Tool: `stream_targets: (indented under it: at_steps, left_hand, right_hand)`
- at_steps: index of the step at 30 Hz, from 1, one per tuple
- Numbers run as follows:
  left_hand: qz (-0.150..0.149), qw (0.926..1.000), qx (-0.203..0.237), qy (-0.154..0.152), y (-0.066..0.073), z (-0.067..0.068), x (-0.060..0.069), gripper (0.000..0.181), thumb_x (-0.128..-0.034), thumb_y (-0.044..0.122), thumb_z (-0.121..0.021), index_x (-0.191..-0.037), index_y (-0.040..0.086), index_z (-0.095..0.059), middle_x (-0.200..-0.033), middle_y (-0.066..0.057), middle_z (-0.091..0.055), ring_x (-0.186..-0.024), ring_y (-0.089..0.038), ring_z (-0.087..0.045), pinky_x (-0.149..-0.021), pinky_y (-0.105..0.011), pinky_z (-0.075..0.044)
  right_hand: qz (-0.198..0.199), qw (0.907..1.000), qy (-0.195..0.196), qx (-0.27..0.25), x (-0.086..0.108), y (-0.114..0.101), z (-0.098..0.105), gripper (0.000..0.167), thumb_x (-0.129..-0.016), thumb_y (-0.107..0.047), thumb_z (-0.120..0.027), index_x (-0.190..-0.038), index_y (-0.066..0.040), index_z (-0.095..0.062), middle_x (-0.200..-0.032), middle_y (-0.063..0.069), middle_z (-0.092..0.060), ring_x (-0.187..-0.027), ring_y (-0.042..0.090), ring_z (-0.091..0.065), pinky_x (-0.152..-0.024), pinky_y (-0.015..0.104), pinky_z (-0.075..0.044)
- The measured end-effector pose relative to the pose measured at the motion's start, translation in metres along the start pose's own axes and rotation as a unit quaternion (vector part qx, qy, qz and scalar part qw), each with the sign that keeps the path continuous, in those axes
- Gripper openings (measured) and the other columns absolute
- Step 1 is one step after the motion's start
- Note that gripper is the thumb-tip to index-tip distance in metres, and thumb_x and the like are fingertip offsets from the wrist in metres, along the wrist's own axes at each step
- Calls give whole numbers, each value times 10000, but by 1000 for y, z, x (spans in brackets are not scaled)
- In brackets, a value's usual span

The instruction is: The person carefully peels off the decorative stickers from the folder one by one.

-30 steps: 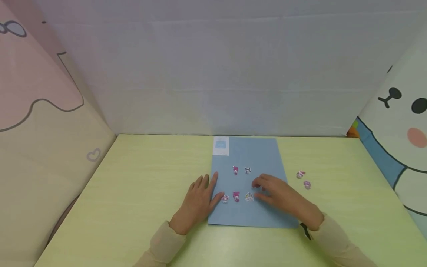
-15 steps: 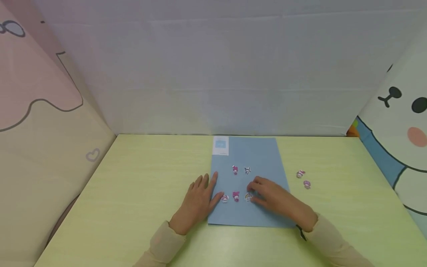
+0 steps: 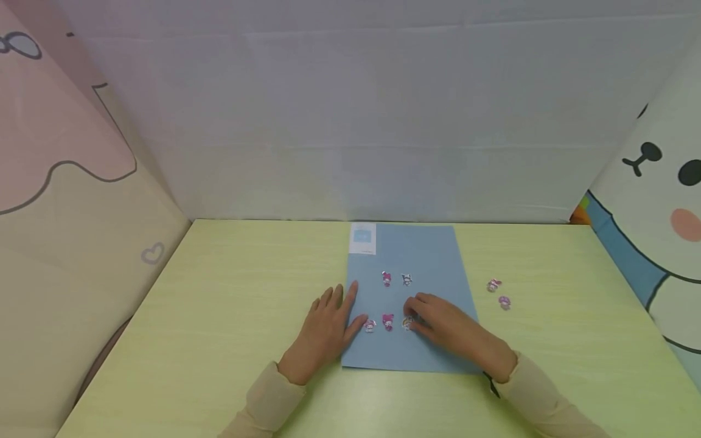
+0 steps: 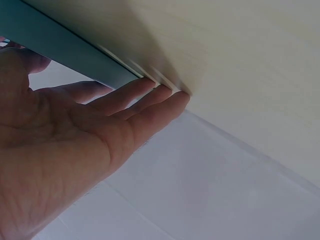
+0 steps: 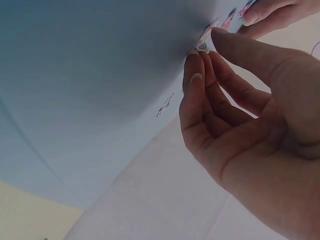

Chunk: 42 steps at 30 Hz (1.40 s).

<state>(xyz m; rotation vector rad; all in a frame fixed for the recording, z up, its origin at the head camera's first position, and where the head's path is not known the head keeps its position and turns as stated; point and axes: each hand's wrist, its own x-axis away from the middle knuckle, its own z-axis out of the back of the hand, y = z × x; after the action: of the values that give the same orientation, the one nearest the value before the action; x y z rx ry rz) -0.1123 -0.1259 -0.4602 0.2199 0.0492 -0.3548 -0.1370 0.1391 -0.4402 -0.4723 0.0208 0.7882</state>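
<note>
A flat blue folder [image 3: 432,255] lies on the table, bearing several small cartoon stickers. My left hand [image 3: 324,331] rests across its left edge with fingers spread, the thumb tip touching or right beside a pink-and-white sticker [image 3: 369,326]. At the right end of the lower row, my right hand [image 3: 449,327] has its thumb and curled fingers around a pale sticker [image 3: 407,323]. The right wrist view shows that sticker [image 5: 204,37] between thumb and fingertips, against the folder. A magenta sticker [image 3: 387,322] lies between the hands. Farther up are a pink sticker [image 3: 386,278] and a white-and-dark one [image 3: 407,280].
Two more stickers, one pink-and-white [image 3: 493,285] and one purple [image 3: 504,302], lie on the yellow-green table [image 3: 263,261] right of the folder. A white label [image 3: 362,238] marks the folder's top left corner. A pale cloth wall [image 3: 350,121] stands behind the table.
My right hand has moved left and its fingers have closed around the pale sticker, which has shifted slightly left. The left hand has stayed in place.
</note>
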Motion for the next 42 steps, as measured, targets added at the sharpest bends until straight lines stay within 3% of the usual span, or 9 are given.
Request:
stream_targets:
  at_steps: [22, 30, 42]
  left_hand:
    - [-47, 10000, -43, 45, 2, 0, -1, 682, -1028, 435, -585, -1569, 58, -407, -1459, -275, -507, -1334, -478, -494, -1063, -593, -440]
    - [-43, 10000, -80, 38, 2, 1, -1, 679, -1030, 436, -582, -1566, 55, -411, -1456, -276, -510, -1334, -476, -496, -1061, -591, -442]
    - [-27, 10000, -49, 10, 1, 1, 0, 683, -1033, 438, -576, -1570, 54, -403, -1455, -278, -506, -1335, -479, -491, -1070, -588, -434]
  right_hand:
    - [-16, 9996, 265, -1, 3, 0, -3, 200, -884, 9, -772, -931, -109, -617, -850, -67, -541, -776, 91, -508, -721, 285, -524]
    - [161, 9993, 297, -154, 2, 2, 1, 215, -900, 68, -724, -915, -105, -598, -814, -79, -526, -763, 91, -504, -718, 286, -517]
    - [190, 9989, 311, -297, 6, 5, 7, 168, -905, 69, -715, -1005, -59, -674, -923, -12, -631, -827, 114, -583, -789, 326, -568]
